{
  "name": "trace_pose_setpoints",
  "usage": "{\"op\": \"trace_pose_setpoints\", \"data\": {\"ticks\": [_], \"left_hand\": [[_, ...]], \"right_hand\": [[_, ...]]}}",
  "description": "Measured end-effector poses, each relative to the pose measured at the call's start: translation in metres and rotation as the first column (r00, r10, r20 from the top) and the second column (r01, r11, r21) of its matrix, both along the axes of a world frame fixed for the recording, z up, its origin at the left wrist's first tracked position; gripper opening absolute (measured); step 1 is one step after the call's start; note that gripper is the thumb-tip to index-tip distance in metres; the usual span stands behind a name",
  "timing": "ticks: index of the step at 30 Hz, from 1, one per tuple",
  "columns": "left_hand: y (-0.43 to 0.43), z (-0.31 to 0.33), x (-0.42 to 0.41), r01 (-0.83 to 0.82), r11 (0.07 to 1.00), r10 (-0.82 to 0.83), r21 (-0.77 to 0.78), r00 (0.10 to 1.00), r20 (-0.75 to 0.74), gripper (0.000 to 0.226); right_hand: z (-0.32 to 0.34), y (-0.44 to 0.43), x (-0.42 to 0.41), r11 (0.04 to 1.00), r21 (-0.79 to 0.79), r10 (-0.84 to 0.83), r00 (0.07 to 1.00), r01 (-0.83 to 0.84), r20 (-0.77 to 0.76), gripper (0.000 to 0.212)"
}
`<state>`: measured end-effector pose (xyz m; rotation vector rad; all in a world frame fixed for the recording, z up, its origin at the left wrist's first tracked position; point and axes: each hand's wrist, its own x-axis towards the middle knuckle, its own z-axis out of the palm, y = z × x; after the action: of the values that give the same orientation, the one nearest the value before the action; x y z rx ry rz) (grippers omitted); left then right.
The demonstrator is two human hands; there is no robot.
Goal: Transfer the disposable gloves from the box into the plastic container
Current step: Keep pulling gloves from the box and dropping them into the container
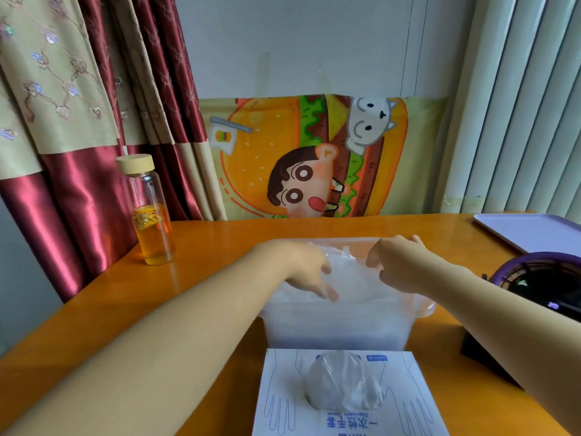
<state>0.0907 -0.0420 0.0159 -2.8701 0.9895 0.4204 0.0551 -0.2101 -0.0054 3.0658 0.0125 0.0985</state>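
Currently: left hand (309, 272), fingers straight, presses gloves (349, 280) into container (423, 306); right hand (399, 262) pinches them, likely settling the pile. Box (283, 388) just beside, within reach.

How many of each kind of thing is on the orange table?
Glass bottle: 1
Plastic container: 1
Glove box: 1
Tray: 1
Purple-rimmed round thing: 1
Total: 5
The gloves are too bunched up to count.
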Motion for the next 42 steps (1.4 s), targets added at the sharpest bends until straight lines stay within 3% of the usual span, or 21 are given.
{"op": "trace_pose_setpoints", "data": {"ticks": [2, 4, 6, 7, 9, 12, 17, 23, 28, 32, 34, 38, 42], "left_hand": [[-0.005, -0.011, 0.005, -0.031, 0.988, 0.040, 0.152, 0.998, -0.055, 0.059], [-0.006, -0.018, 0.008, -0.071, 0.988, 0.085, 0.140, 0.991, -0.098, 0.060], [-0.005, -0.022, 0.011, -0.105, 0.986, 0.122, 0.131, 0.984, -0.127, 0.064], [-0.005, -0.023, 0.014, -0.117, 0.984, 0.135, 0.135, 0.982, -0.135, 0.065], [-0.005, -0.026, 0.016, -0.112, 0.982, 0.132, 0.150, 0.983, -0.127, 0.063], [-0.006, -0.034, 0.020, -0.078, 0.975, 0.104, 0.208, 0.988, -0.116, 0.063], [-0.010, -0.047, 0.021, -0.022, 0.950, 0.068, 0.312, 0.988, -0.135, 0.054], [-0.008, -0.045, 0.029, -0.061, 0.951, 0.165, 0.304, 0.930, -0.329, 0.052], [-0.003, -0.030, 0.022, -0.196, 0.967, 0.242, 0.159, 0.901, -0.361, 0.054], [0.016, 0.005, 0.010, -0.228, 0.971, 0.181, -0.075, 0.899, -0.398, 0.046], [0.033, 0.020, 0.001, -0.263, 0.943, 0.150, -0.204, 0.884, -0.443, 0.042], [0.069, 0.021, -0.030, -0.310, 0.840, 0.107, -0.445, 0.899, -0.425, 0.034], [0.083, 0.010, -0.048, -0.327, 0.633, 0.106, -0.701, 0.934, -0.341, 0.017]], "right_hand": [[0.001, 0.000, -0.004, 0.994, -0.106, 0.006, 1.000, -0.008, -0.019, 0.039], [0.003, 0.004, -0.006, 0.976, -0.215, 0.071, 0.990, -0.044, 0.120, 0.033], [0.007, 0.011, -0.003, 0.976, -0.184, 0.158, 0.961, -0.117, 0.228, 0.029], [0.009, 0.015, -0.001, 0.979, -0.113, 0.191, 0.963, -0.171, 0.192, 0.031], [0.005, 0.021, 0.008, 0.977, -0.027, 0.211, 0.976, -0.213, -0.059, 0.050], [-0.011, 0.016, 0.022, 0.980, -0.087, 0.131, 0.912, -0.178, -0.388, 0.064], [-0.032, 0.009, 0.037, 0.982, -0.116, 0.070, 0.858, -0.148, -0.509, 0.048], [-0.042, 0.008, 0.048, 0.983, -0.124, 0.041, 0.821, -0.135, -0.570, 0.042], [-0.039, 0.007, 0.045, 0.987, -0.103, 0.052, 0.850, -0.124, -0.525, 0.040], [-0.023, 0.003, 0.033, 0.983, -0.095, 0.096, 0.881, -0.157, -0.464, 0.040], [-0.009, 0.004, 0.022, 0.988, 0.002, 0.139, 0.893, -0.153, -0.428, 0.048], [0.020, 0.006, -0.019, 0.966, 0.090, 0.256, 0.949, -0.243, -0.186, 0.044], [0.036, 0.011, -0.052, 0.910, 0.221, 0.341, 0.936, -0.351, 0.083, 0.020]]}}
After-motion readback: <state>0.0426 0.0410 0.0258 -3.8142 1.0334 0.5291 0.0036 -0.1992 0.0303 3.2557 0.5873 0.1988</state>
